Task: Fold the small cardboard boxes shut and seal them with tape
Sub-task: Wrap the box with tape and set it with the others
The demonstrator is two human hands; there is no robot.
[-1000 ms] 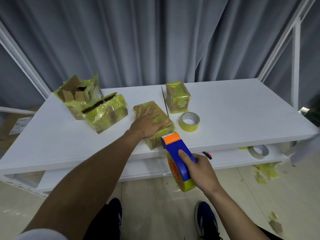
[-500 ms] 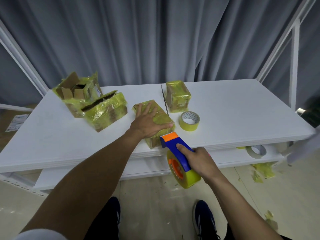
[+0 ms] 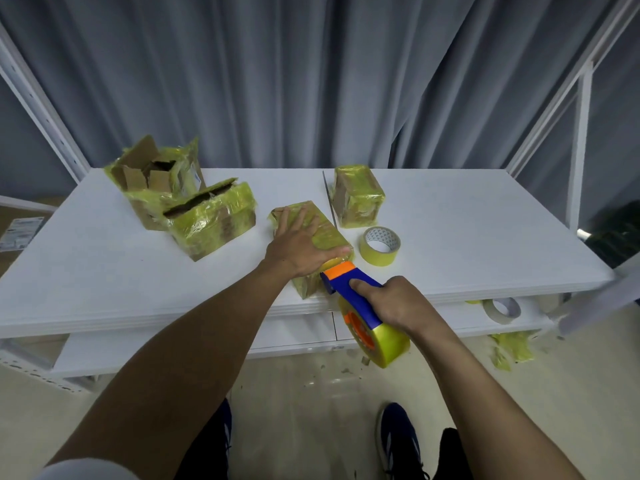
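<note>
Left hand (image 3: 298,249) lay flat with fingers straight and spread, pressing on top of the tape-wrapped box (image 3: 327,233) near the front edge of the worktop (image 3: 485,237); its thumb reached the box's near right corner. Right hand (image 3: 391,303) was curled round the blue handle of the tape dispenser (image 3: 348,282), index finger along the top. The dispenser's orange head met that same near corner of the box, just beside the left thumb, while its yellow tape roll (image 3: 384,344) hung out past the worktop's front edge.

Just right of the box sat a loose roll of yellow tape (image 3: 380,245). Behind that roll stood a sealed box (image 3: 358,195), wrapped in yellow tape, with a thin grey strip (image 3: 329,202) lying on the worktop beside it; what the strip was could not be told. Well to the left were two more boxes touching each other: an open box (image 3: 152,174) with its flaps up at the back, and a half-closed box (image 3: 211,220) in front of it, a dark gap showing along its top. On the lower shelf (image 3: 294,334) to the right lay a pale tape roll (image 3: 502,310), and yellow tape scraps (image 3: 512,348) littered the floor below it.
</note>
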